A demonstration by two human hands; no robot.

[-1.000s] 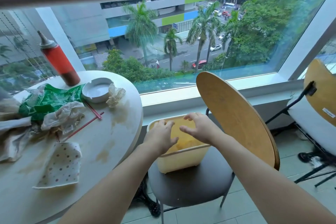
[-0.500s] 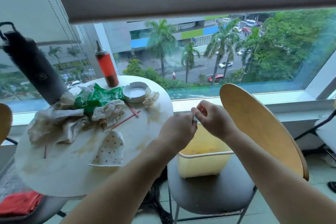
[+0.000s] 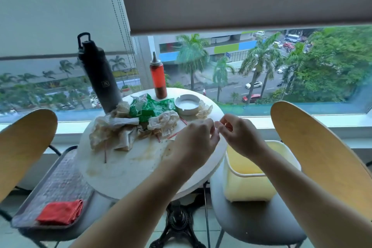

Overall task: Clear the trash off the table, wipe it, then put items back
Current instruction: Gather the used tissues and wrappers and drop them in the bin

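Note:
The round white table [image 3: 128, 175] is stained and littered. On it lie crumpled brown-stained napkins [image 3: 114, 133], a green wrapper [image 3: 150, 109] and thin red sticks [image 3: 174, 136]. A black bottle [image 3: 100, 78], a red sauce bottle [image 3: 158, 76] and a white ashtray [image 3: 186, 104] stand at its far side. My left hand [image 3: 193, 143] and my right hand [image 3: 239, 137] hover over the table's right edge, fingers curled. Their fingertips meet and pinch a small pale thing [image 3: 216, 124] that I cannot make out. My left hand hides the dotted paper.
A yellow bin [image 3: 249, 185] stands on the seat of the right chair [image 3: 322, 157], close to the table. The left chair [image 3: 22, 147] carries a grey tray [image 3: 58, 183] with a folded red cloth [image 3: 61, 212]. The window sill runs behind.
My hands lifted from the yellow bin and came together over the table's right edge. My head turned left, bringing the whole table, the black bottle and the tray into view.

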